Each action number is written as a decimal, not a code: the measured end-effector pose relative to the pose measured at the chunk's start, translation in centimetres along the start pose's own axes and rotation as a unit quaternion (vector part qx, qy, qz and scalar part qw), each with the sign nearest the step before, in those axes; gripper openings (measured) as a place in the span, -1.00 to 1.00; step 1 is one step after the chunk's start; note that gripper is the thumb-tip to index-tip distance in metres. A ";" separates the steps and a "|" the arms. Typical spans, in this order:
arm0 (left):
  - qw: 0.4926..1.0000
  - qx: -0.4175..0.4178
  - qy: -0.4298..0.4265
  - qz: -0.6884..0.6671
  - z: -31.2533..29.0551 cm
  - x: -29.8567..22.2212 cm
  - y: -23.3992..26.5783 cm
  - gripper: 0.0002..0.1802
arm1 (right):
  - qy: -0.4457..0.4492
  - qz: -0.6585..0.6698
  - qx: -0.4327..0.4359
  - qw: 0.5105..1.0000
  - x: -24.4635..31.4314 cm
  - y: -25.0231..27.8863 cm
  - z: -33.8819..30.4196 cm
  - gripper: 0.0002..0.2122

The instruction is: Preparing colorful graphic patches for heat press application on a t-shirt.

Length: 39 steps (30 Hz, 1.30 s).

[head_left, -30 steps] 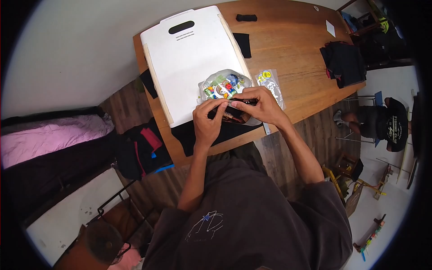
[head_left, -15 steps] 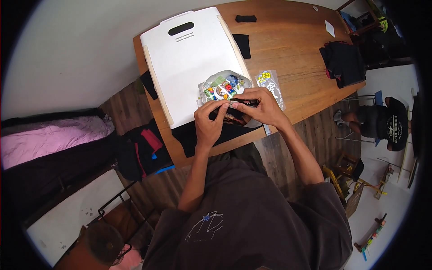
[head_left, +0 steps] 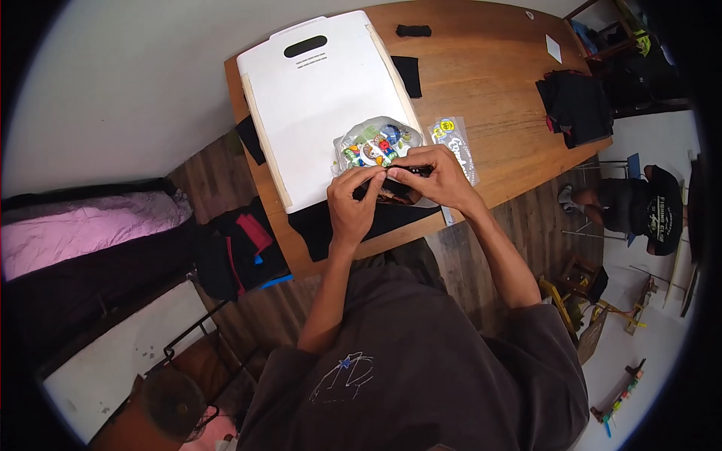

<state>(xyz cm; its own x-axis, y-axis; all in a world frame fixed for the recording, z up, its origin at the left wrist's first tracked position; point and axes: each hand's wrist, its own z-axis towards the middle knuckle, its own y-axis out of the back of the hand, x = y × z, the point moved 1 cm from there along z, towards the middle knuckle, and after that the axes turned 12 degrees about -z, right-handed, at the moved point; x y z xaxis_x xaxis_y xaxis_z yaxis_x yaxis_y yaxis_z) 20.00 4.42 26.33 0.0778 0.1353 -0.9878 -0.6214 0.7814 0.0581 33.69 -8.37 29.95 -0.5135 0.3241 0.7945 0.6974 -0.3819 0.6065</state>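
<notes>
A clear plastic film with colourful cartoon prints point(head_left: 372, 143) is curled up in front of me, over the near end of a white board point(head_left: 320, 98). My left hand point(head_left: 350, 203) pinches the film's near edge between thumb and fingers. Close beside it, my right hand point(head_left: 442, 180) pinches the same edge, the two thumbs almost touching. A darker printed part of the film shows below the fingers. Black cloth point(head_left: 316, 229) lies under the board and pokes out along its sides.
Another clear printed sheet point(head_left: 450, 143) lies on the wooden table point(head_left: 481, 68), right of the board. Farther right is a dark folded cloth pile point(head_left: 575, 105). A small black roll point(head_left: 414, 31) lies at the back. One person in black point(head_left: 654, 210) sits at the far right.
The film's curled far part has shifted slightly, and both hands have barely moved. Their pinch on its near edge stays the same.
</notes>
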 end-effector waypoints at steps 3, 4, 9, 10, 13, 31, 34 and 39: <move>1.000 -0.001 0.005 0.007 0.1 0.1 -0.1 -0.87 | -0.004 -0.007 -0.018 1.000 -0.1 0.0 0.1 -0.80; 1.000 0.002 0.005 0.006 0.1 0.3 -0.1 -0.87 | 0.011 -0.018 -0.030 0.999 -0.1 0.0 0.1 -0.80; 1.000 0.015 0.014 -0.022 0.5 0.0 -0.1 -0.86 | -0.024 -0.021 0.002 0.999 0.4 0.6 0.0 -0.77; 0.998 0.022 0.032 -0.040 0.7 0.1 0.0 -0.86 | -0.077 0.008 0.032 0.997 0.7 0.6 0.2 -0.77; 0.998 0.025 0.037 -0.045 0.3 0.2 0.2 -0.83 | 0.040 -0.031 -0.028 0.998 -0.2 0.0 0.0 -0.78; 0.991 0.033 0.099 -0.089 0.0 1.1 0.0 -0.81 | -0.059 -0.016 0.065 0.996 -0.4 0.3 0.3 -0.66; 0.991 0.036 0.097 -0.086 0.1 0.9 0.1 -0.82 | -0.083 0.029 0.081 0.993 -0.5 0.0 0.1 -0.70; 0.994 0.038 0.082 -0.069 0.2 0.7 0.1 -0.82 | -0.079 0.058 0.072 0.993 -0.6 -0.2 -0.1 -0.73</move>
<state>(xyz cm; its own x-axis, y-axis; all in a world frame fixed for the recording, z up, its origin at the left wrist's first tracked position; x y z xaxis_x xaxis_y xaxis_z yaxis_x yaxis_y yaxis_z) 20.14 4.69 25.63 0.0268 -0.0724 -0.9970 -0.5527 0.8300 -0.0751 33.79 -8.56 29.35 -0.3491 0.4215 0.8370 0.8173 -0.3000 0.4919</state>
